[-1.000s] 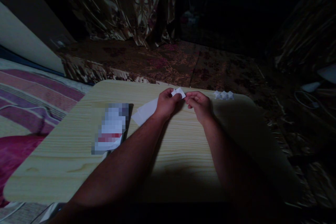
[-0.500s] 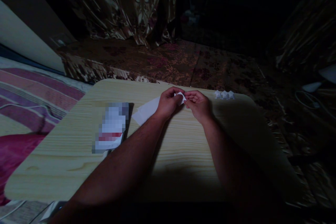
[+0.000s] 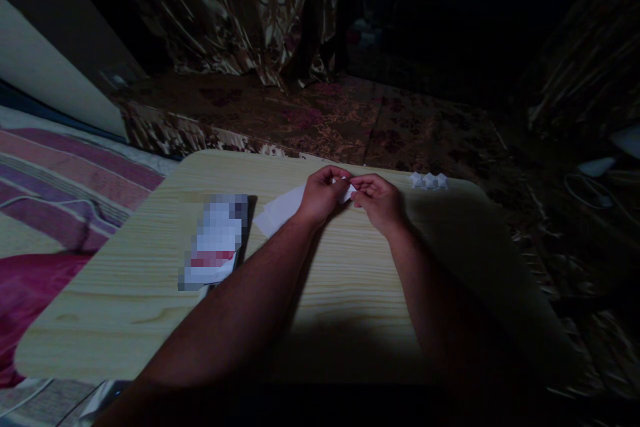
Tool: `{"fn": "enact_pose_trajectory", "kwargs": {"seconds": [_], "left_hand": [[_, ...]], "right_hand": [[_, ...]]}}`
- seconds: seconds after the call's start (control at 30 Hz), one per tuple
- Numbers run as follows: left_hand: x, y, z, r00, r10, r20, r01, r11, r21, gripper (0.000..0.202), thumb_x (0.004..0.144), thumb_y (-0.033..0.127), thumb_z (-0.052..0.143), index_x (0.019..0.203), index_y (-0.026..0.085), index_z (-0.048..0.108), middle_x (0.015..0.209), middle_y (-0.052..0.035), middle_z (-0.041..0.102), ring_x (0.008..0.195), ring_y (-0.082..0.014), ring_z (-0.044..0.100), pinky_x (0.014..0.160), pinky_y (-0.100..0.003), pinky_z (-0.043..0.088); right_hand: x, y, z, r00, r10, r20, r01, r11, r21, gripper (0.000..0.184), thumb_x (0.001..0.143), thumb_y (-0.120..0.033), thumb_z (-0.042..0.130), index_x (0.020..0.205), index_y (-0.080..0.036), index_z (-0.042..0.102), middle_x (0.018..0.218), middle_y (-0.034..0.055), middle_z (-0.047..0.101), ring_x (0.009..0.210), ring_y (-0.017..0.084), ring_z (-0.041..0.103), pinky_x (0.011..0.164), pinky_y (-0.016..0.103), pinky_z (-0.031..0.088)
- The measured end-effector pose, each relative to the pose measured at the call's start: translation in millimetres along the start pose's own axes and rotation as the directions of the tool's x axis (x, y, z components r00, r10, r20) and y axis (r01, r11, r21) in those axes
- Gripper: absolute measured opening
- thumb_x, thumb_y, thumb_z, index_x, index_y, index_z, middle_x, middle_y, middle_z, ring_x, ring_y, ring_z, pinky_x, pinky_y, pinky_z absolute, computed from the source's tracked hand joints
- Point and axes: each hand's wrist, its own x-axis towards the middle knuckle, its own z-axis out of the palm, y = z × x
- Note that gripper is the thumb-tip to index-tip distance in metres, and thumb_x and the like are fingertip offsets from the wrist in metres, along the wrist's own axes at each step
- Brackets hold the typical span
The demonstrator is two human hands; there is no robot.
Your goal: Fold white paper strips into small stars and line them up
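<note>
At the tabletop's (image 3: 360, 280) far side, the left hand (image 3: 323, 196) has its grip closed on folded white paper (image 3: 347, 192), likely steadying it; the right hand's (image 3: 380, 203) curled fingertips meet its edge, whether pinching I can't tell. White paper stars (image 3: 429, 181) sit far right, seemingly kept aside.

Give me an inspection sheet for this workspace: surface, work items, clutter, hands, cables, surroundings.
Surface: pale wooden table, right side in shadow.
Work items: folded paper and white sheets, both partly hidden; three stars near the far edge.
Clutter: pixelated item on the left, unreadable.
Hands: left hand pinches the paper; right hand at its edge, grip unclear.
Cables: white cable on the bedding; cord at lower left; dim wire right of the table.
Surroundings: patterned curtain beyond the table; dim light.
</note>
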Motion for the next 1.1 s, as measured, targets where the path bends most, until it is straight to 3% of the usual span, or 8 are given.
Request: {"fn": "enact_pose_trajectory", "kwargs": {"seconds": [0.37,0.73,1.1], "left_hand": [[0,-1,-1.6,0.999,-0.026,0.035,0.026,1.0,-0.001,0.021,0.066,0.026,0.07,0.083,0.015,0.065,0.062,0.0009,0.059,0.05,-0.009,0.049,0.047,-0.021,0.037],[0,2,-1.2,0.998,-0.05,0.04,0.05,0.999,-0.01,0.022,0.063,0.025,0.073,0.082,0.015,0.066,0.062,0.0006,0.06,0.05,-0.009,0.05,0.049,-0.022,0.039],[-4,6,-0.4,0.989,-0.068,0.132,0.071,0.997,-0.022,0.029,0.059,0.018,0.075,0.087,0.015,0.064,0.06,0.0026,0.059,0.046,-0.0079,0.049,0.047,-0.021,0.036]], "right_hand": [[-2,-1,-4,1.0,0.016,0.02,-0.015,0.998,-0.054,0.013,0.07,-0.027,0.07,0.081,-0.019,0.067,0.07,-0.0003,0.067,0.058,0.012,0.061,0.055,0.026,0.051],[1,-2,-10,0.995,0.067,0.074,-0.067,0.998,0.001,0.022,0.07,-0.035,0.075,0.081,-0.017,0.067,0.072,0.0015,0.069,0.058,0.013,0.063,0.057,0.028,0.053],[3,-2,-13,0.99,0.117,0.074,-0.124,0.989,0.087,0.032,0.064,-0.043,0.079,0.078,-0.018,0.063,0.075,0.0011,0.067,0.063,0.014,0.062,0.057,0.028,0.054]]}}
